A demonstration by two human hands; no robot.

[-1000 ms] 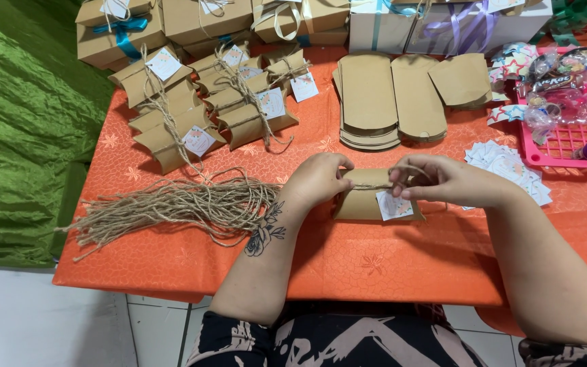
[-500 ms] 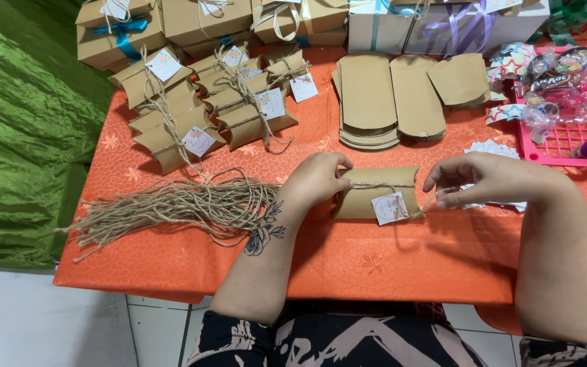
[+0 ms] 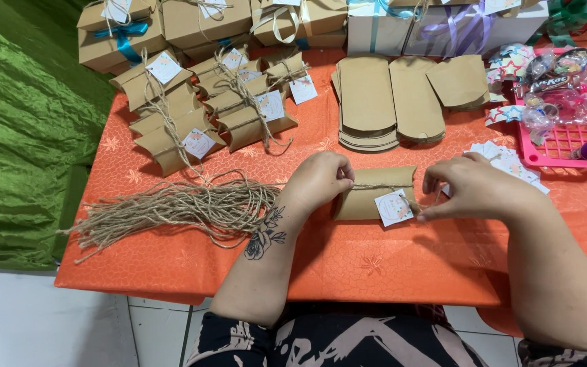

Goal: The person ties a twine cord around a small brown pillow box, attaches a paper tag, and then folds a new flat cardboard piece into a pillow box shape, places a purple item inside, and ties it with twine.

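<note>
Orange desk (image 3: 375, 272) with green cloth (image 3: 22, 136) past its left edge. Near the front edge, in the middle, a brown pillow box (image 3: 368, 204) with a white tag (image 3: 393, 207). Left hand (image 3: 317, 183) pinching twine (image 3: 382, 186) at the box's left end, as before. Right hand (image 3: 473, 190) now pulled out to the right end, pinching the twine ends. Twine looking tighter, knot closing. Loose twine bundle (image 3: 171, 211) toward the left edge, finished boxes (image 3: 198, 115) at the back left corner.

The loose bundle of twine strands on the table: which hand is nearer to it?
Left. The left hand is just right of the twine bundle; the right hand is beyond the kraft box.
</note>
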